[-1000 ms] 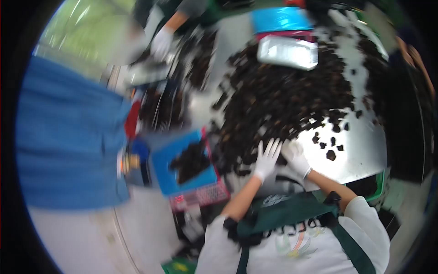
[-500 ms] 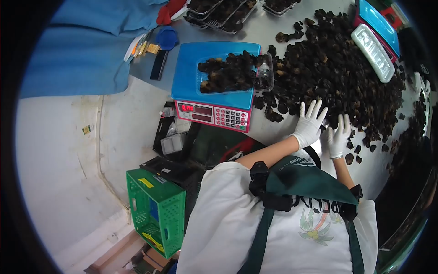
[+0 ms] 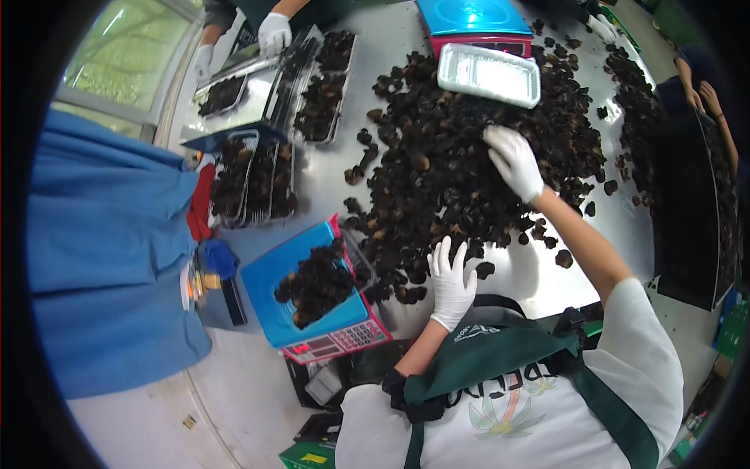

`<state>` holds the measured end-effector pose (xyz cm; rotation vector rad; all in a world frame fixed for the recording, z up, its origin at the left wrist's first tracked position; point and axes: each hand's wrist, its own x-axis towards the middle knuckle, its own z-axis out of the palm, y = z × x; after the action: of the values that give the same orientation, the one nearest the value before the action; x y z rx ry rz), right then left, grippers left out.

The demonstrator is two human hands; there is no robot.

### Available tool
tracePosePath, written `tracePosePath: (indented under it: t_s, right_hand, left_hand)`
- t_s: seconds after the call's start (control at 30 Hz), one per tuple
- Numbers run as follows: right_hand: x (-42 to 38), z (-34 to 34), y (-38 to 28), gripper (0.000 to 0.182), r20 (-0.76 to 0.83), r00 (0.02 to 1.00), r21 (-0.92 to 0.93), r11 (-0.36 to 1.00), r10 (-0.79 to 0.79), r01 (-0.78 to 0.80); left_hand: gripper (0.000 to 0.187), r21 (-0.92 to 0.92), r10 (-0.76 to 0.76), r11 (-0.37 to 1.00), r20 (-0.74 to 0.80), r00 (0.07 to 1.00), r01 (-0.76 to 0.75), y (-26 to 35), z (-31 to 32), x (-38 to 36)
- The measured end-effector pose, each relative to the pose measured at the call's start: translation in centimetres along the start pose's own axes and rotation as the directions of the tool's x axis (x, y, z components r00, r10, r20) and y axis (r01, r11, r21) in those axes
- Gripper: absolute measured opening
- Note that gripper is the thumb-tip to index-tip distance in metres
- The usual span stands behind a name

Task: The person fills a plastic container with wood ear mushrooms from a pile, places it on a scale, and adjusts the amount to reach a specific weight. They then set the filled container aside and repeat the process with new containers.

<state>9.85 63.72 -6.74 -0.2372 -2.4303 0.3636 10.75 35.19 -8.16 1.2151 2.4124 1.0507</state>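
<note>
A wide pile of dark brown, mushroom-like pieces (image 3: 437, 172) covers the middle of the metal table. My left hand (image 3: 451, 285), in a white glove, rests at the pile's near edge with its fingers spread and nothing held. Farther out, my gloved right hand (image 3: 514, 160) reaches over the pile, fingers stretched forward and slightly bent. Whether its fingertips touch the pieces is hard to tell. Left of my left hand, a clear plastic tray (image 3: 361, 264) filled with the same pieces sits on a blue and pink scale (image 3: 269, 285) with a lit red display.
A white tray (image 3: 488, 76) lies at the pile's far side, against a second scale (image 3: 476, 17). Filled trays (image 3: 254, 176) stand at left. Co-workers' gloved hands (image 3: 275, 34) show at the far end. A black crate (image 3: 687, 203) is at right, a blue cloth (image 3: 109, 258) at left.
The view has swung toward the table's far end, bringing co-workers' hands into sight. My right hand has reached forward over the pile; my left hand stays near its edge.
</note>
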Motion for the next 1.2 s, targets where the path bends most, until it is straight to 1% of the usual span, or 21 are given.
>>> tracePosePath:
  t_s: [0.03, 0.1, 0.13, 0.17, 0.2, 0.3, 0.33, 0.37, 0.4, 0.5, 0.53, 0.57, 0.6, 0.63, 0.77, 0.87, 0.97, 1.0, 1.1, 1.13, 1.2]
  right_hand:
    - [2.7, 0.2, 1.7, 0.040, -0.097, 0.994, -0.041, 0.998, 0.041, -0.045]
    - [5.7, 2.1, 6.4, 0.039, -0.164, 0.975, -0.286, 0.939, 0.148, -0.191]
    - [6.6, 2.5, 8.5, 0.035, 0.011, 0.964, -0.367, 0.898, 0.267, -0.244]
    - [7.1, 2.4, 10.0, 0.031, 0.174, 0.904, -0.451, 0.848, 0.390, -0.279]
    - [7.3, 2.4, 11.0, 0.023, 0.225, 0.900, -0.479, 0.847, 0.373, -0.232]
    - [7.6, 2.8, 12.3, 0.021, 0.306, 0.859, -0.580, 0.796, 0.411, -0.174]
    - [7.2, 3.7, 13.0, 0.021, 0.236, 0.855, -0.485, 0.818, 0.461, -0.307]
    - [7.0, 3.8, 13.3, 0.023, 0.158, 0.887, -0.363, 0.861, 0.435, -0.357]
    - [7.2, 3.9, 13.7, 0.025, 0.075, 0.942, -0.354, 0.892, 0.327, -0.281]
    - [6.7, 5.4, 16.6, 0.026, 0.096, 0.947, -0.381, 0.890, 0.306, -0.249]
    - [7.6, 1.7, 13.3, 0.027, 0.132, 0.936, -0.346, 0.900, 0.327, -0.265]
    - [7.9, 0.7, 12.8, 0.025, 0.234, 0.910, -0.291, 0.918, 0.342, -0.270]
    - [8.7, -0.5, 12.1, 0.024, 0.399, 0.836, -0.275, 0.919, 0.377, -0.283]
    - [8.6, -1.0, 12.0, 0.020, 0.416, 0.860, -0.221, 0.950, 0.297, -0.222]
    - [7.1, -3.1, 9.3, 0.017, 0.258, 0.945, -0.172, 0.972, 0.203, -0.162]
    - [4.7, -4.3, 5.7, 0.019, 0.263, 0.956, -0.175, 0.981, 0.132, -0.087]
    - [2.3, -5.3, 1.8, 0.006, 0.105, 0.994, -0.247, 0.969, 0.003, 0.023]
    - [0.5, -3.9, 1.2, 0.015, -0.054, 0.999, -0.193, 0.981, 0.001, -0.011]
    - [-2.7, -3.2, -0.9, 0.014, 0.100, 0.995, -0.189, 0.982, 0.017, 0.002]
    - [-3.4, -3.3, -0.9, 0.016, 0.218, 0.974, -0.179, 0.984, 0.058, -0.019]
    - [-4.4, -2.4, -0.3, 0.018, 0.267, 0.954, -0.155, 0.983, 0.138, -0.099]
  left_hand:
    - [0.058, -0.013, 0.020, 1.000, -0.001, 1.000, -0.020, 0.2, 0.0, 0.4]
    - [0.055, -0.035, 0.058, 0.998, -0.002, 0.998, -0.058, 0.3, -0.3, 1.1]
    - [0.053, -0.057, 0.050, 0.997, -0.009, 0.999, -0.051, 0.7, -0.6, 1.5]
    - [0.053, -0.072, 0.053, 0.996, -0.033, 0.998, -0.056, 0.8, -0.7, 1.8]
    - [0.052, -0.080, 0.031, 0.996, -0.052, 0.998, -0.035, 0.8, -0.7, 2.1]
    - [0.051, -0.112, -0.025, 0.994, -0.079, 0.997, 0.016, 0.1, -0.7, 2.5]
    - [0.050, -0.099, -0.034, 0.995, -0.072, 0.997, 0.027, -0.1, -0.7, 2.5]
    - [0.049, -0.087, -0.029, 0.996, -0.062, 0.998, 0.024, -0.2, -0.9, 2.6]
    - [0.049, -0.080, -0.018, 0.997, -0.048, 0.999, 0.015, -0.3, -0.9, 2.9]
    - [0.049, -0.077, 0.022, 0.997, -0.023, 0.999, -0.024, -0.2, -1.0, 3.4]
    - [0.049, -0.079, 0.032, 0.996, -0.017, 0.999, -0.034, -0.3, -1.0, 3.5]
    - [0.050, -0.075, 0.026, 0.997, -0.016, 1.000, -0.027, -0.4, -1.0, 3.6]
    - [0.051, -0.075, 0.031, 0.997, -0.014, 0.999, -0.032, -0.5, -0.9, 3.7]
    - [0.053, -0.067, 0.027, 0.997, -0.014, 1.000, -0.028, -0.6, -0.9, 3.8]
    - [0.052, -0.107, 0.000, 0.994, -0.014, 1.000, -0.002, 0.4, -1.1, 4.0]
    - [0.051, -0.122, 0.033, 0.992, -0.022, 0.999, -0.036, 0.5, -0.7, 3.4]
    - [0.048, -0.139, 0.064, 0.988, -0.058, 0.996, -0.071, -0.9, 0.0, 2.9]
    - [0.048, -0.140, 0.070, 0.987, -0.084, 0.994, -0.082, -0.4, -0.1, 4.1]
    - [0.047, -0.154, -0.003, 0.988, -0.057, 0.998, -0.006, 0.7, -1.4, 3.2]
    - [0.048, -0.141, 0.010, 0.990, -0.070, 0.998, -0.019, 0.5, -1.1, 3.0]
    - [0.049, -0.130, 0.027, 0.991, -0.080, 0.996, -0.038, 0.5, -1.0, 3.2]
